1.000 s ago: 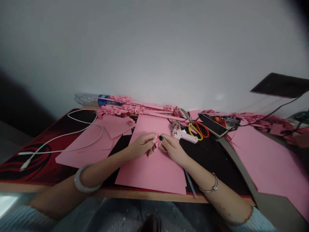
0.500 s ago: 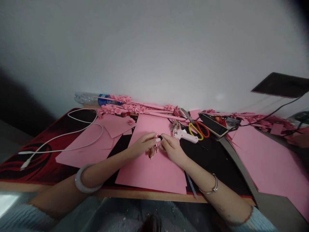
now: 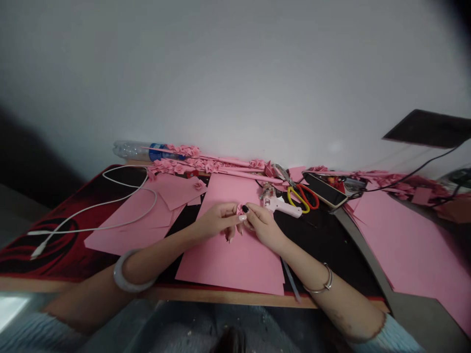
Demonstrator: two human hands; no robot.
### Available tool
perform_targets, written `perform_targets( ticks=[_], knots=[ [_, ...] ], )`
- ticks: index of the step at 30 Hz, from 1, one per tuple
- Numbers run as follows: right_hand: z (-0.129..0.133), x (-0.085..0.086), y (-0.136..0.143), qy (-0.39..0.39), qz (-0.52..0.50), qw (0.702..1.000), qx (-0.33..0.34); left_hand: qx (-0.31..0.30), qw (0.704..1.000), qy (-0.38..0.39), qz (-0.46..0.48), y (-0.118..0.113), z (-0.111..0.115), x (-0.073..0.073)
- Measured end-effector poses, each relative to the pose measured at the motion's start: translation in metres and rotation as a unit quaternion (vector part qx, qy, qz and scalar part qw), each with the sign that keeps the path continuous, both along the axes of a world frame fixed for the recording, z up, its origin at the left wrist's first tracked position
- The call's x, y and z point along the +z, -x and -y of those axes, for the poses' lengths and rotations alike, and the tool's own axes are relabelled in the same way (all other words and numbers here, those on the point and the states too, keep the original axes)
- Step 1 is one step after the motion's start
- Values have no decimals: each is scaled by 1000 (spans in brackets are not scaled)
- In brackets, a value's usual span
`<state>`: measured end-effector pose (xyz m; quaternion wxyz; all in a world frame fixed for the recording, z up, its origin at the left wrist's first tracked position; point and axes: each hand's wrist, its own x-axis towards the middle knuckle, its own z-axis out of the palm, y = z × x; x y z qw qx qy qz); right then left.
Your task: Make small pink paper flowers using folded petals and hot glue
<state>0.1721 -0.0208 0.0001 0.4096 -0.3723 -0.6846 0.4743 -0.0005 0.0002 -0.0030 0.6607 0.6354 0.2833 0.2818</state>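
Between my two hands is a small pink paper piece (image 3: pixel 240 210), pinched by the fingertips of both. My left hand (image 3: pixel 218 220) holds its left side, thumb in front and the other fingers partly curled below. From the right, my right hand (image 3: pixel 262 223) grips it with thumb and forefinger. Both hands are above a large pink paper sheet (image 3: pixel 228 264) on the dark mat. The pink glue gun (image 3: pixel 281 206) lies just beyond my right hand, beside scissors with yellow and red handles (image 3: pixel 308 197).
Paper flowers on pink stems (image 3: pixel 206 165) line the wall near a plastic bottle (image 3: pixel 134 150). More pink sheets (image 3: pixel 136 215) and a white cable (image 3: pixel 91 229) lie left. At right are a phone (image 3: pixel 327 190) and further pink sheets (image 3: pixel 412 245).
My left thumb has slid slightly down along the pink paper piece, and more of the piece shows between the fingers. The things on the table have not moved.
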Motion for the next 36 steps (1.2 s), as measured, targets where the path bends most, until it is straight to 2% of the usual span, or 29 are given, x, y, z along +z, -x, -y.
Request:
perform_targets(
  ticks=[6, 14, 29, 36],
  knots=[
    [-2, 0, -1, -6, 42, 999, -23, 6, 999, -27, -38, 2, 3, -1],
    [-4, -3, -4, 21, 51, 998, 1, 19, 998, -47, -46, 0, 4, -5],
    [-2, -3, -2, 51, 0, 996, 66, 31, 998, -47, -41, 1, 4, -3],
    [-1, -2, -1, 75, -27, 994, 73, 33, 998, -40, -26, 2, 2, -5]
  ],
)
